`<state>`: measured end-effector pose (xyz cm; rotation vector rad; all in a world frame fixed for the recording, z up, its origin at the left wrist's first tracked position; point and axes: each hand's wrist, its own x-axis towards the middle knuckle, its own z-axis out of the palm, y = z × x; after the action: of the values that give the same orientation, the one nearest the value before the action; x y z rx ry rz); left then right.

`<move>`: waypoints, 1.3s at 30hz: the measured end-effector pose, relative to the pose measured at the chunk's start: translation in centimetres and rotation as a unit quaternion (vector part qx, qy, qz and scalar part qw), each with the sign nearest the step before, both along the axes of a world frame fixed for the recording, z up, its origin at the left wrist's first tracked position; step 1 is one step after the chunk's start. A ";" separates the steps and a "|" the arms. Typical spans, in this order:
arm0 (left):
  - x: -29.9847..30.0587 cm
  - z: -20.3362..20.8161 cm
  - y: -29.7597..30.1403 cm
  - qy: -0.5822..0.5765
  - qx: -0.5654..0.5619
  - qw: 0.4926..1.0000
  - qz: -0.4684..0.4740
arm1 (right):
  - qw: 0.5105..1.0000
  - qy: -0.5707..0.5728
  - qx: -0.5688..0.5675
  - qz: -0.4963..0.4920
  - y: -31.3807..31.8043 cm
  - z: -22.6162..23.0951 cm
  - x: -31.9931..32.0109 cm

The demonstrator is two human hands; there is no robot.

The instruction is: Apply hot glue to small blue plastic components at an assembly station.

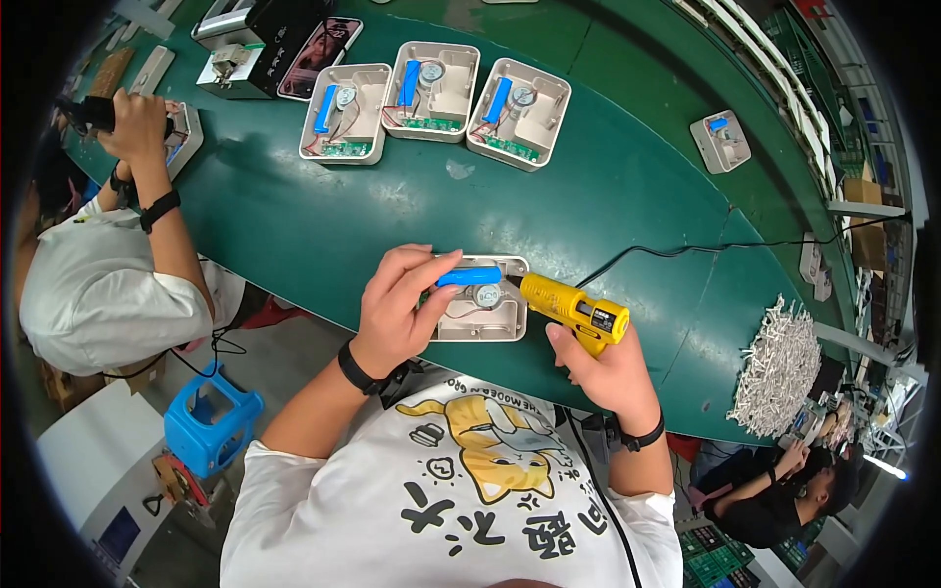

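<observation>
Yellow glue gun (561,297) fills right grip (610,367); left grip (394,306) pinches slim blue cylinder (475,276).

The left hand (397,306) partly hides the near casing (508,330), the right hand (610,370) the yellow glue gun (561,300).

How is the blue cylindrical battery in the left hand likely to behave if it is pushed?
The blue cylindrical battery would probably roll, since its body looks round. It seems stiff, showing no bend where the left hand grips it. Its smooth-looking surface may be slippery.
</observation>
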<state>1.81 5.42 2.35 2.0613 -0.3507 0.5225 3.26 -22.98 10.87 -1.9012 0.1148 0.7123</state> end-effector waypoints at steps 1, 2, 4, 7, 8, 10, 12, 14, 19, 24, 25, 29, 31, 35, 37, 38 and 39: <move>0.0 0.1 0.0 0.015 0.003 1.000 -0.001 | 1.000 -0.010 0.006 -0.015 0.2 -0.1 -0.2; 0.0 0.1 -0.1 0.016 0.003 1.000 -0.004 | 0.999 -0.021 0.011 -0.029 0.3 -0.2 -0.3; 0.0 0.1 -0.3 0.040 -0.012 0.999 0.005 | 0.999 -0.023 0.017 -0.032 0.5 -0.5 -0.4; 0.2 0.2 -0.7 0.050 -0.017 0.999 0.013 | 0.999 -0.030 0.027 -0.033 0.4 -0.8 -0.3; 0.2 0.2 -0.8 0.047 -0.015 0.999 0.018 | 0.999 -0.030 0.022 -0.026 0.3 -0.8 -0.4; 0.3 0.3 -0.9 0.045 -0.012 0.999 0.022 | 0.999 -0.029 0.014 -0.011 0.1 -0.8 -0.4; 0.4 0.4 -0.8 0.036 -0.014 0.999 0.003 | 1.000 -0.027 0.012 -0.006 -0.2 -0.8 -0.4; 0.4 0.4 -0.8 0.032 -0.014 0.999 -0.008 | 1.000 -0.022 0.007 0.004 -0.5 -0.6 -0.4; -0.1 0.2 -0.9 0.051 -0.017 0.998 0.011 | 0.999 0.035 0.032 -0.025 -1.2 -0.1 -0.2; 0.0 0.2 -1.1 0.055 -0.010 0.998 0.012 | 0.997 -0.014 0.077 -0.006 -1.9 -1.8 -0.6; -0.1 0.3 -1.1 0.064 -0.007 0.998 0.014 | 0.996 -0.014 0.083 -0.009 -2.0 -1.9 -0.6; 0.1 1.6 -1.3 0.019 0.072 0.997 0.032 | 0.995 -0.005 0.100 -0.020 -1.9 -2.4 -0.4; 0.4 2.1 -1.3 0.028 0.077 0.996 0.044 | 0.994 0.001 0.106 -0.026 -1.6 -2.4 -0.1; 0.9 1.7 -0.9 0.074 0.075 0.993 0.056 | 0.997 -0.011 0.082 0.004 -1.0 -2.4 0.6; 1.1 1.5 -0.6 0.131 0.058 0.989 0.028 | 0.997 -0.031 0.061 0.017 -1.0 -2.9 0.7; 1.1 1.5 -0.7 0.131 0.059 0.989 0.027 | 0.998 -0.041 0.051 0.024 -1.0 -3.0 0.7; 1.2 1.6 -1.0 0.174 0.011 0.984 0.040 | 0.998 -0.041 0.052 0.023 -0.9 -3.0 0.7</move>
<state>2.99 4.43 3.97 2.1455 -0.0663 0.1980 4.01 -23.88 7.84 -1.8358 -0.0176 0.6577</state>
